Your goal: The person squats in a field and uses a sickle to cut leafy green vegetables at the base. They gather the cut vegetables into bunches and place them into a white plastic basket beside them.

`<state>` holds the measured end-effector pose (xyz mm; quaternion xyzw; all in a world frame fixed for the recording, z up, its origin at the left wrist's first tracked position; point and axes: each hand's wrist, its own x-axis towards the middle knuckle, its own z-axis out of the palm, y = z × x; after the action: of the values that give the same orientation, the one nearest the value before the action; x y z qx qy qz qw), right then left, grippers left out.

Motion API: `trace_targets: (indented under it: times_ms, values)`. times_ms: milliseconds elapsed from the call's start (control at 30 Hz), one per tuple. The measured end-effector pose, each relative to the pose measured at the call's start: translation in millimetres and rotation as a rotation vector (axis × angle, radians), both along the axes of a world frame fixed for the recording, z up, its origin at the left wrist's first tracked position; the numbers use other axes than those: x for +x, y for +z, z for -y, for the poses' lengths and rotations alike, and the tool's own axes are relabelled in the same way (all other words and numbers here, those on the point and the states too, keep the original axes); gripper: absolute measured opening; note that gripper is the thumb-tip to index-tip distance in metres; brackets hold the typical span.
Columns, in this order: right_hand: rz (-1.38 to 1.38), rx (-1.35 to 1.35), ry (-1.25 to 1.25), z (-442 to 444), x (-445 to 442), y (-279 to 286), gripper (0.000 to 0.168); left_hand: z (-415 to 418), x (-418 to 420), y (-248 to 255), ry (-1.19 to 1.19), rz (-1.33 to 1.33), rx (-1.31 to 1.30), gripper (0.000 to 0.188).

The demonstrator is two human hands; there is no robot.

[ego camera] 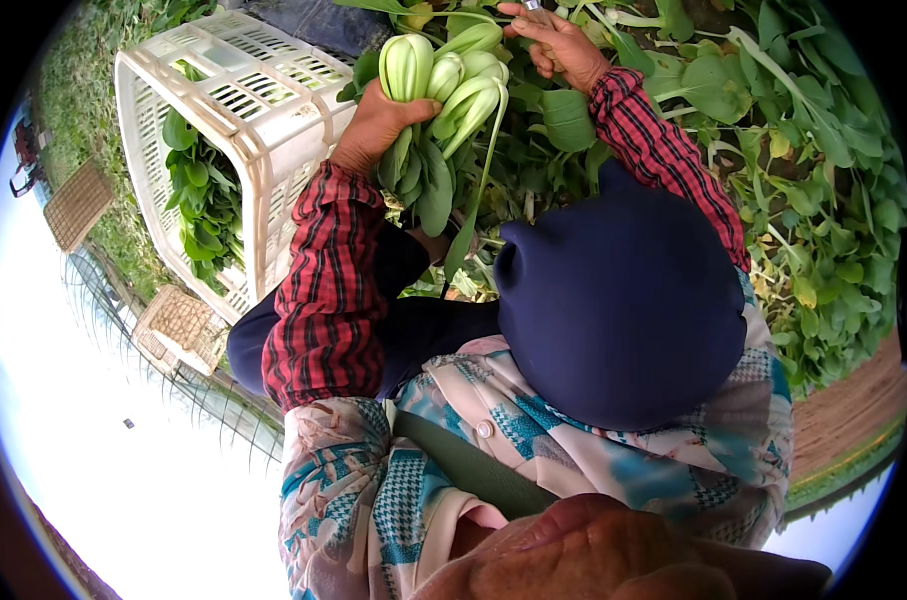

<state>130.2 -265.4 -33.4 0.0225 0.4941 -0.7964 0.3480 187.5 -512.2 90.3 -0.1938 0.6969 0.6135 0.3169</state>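
Observation:
My left hand (382, 131) is closed around a bunch of several green bok choy heads (446, 75), their pale stem bases up and their leaves hanging down beside my wrist. One long leaf stalk droops from the bunch. To the right of it, my right hand (562, 49) grips the handle of a small tool (534, 6) at the top edge of the view; its working end is hidden. Its index finger points out towards the bunch. Below both hands, leafy bok choy plants (570, 120) stand in the ground.
A white slatted plastic crate (285, 112) lies on its side at the left, with harvested greens (198, 195) inside. Dark plastic sheeting (318, 22) is behind it. Further crates (187, 319) stand in the left distance. Bok choy rows (813, 195) spread at the right. My knee (251, 345) is beside the crate.

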Motion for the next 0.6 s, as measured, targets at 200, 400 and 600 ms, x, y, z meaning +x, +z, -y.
trace_targets:
  times_ms: [200,400,600]
  values:
    - [-0.002,-0.04,0.234,19.1,-12.1,55.5,0.044,5.0,24.9,33.0,0.17,0.004,0.29,0.041]
    - [-0.077,-0.009,0.053,-7.1,-19.9,116.6,0.044,-2.3,18.2,61.0,0.151,-0.067,0.555,0.062]
    - [-0.14,-0.01,-0.026,-63.9,-76.4,163.6,0.034,22.9,40.3,63.4,0.234,-0.254,0.496,0.058]
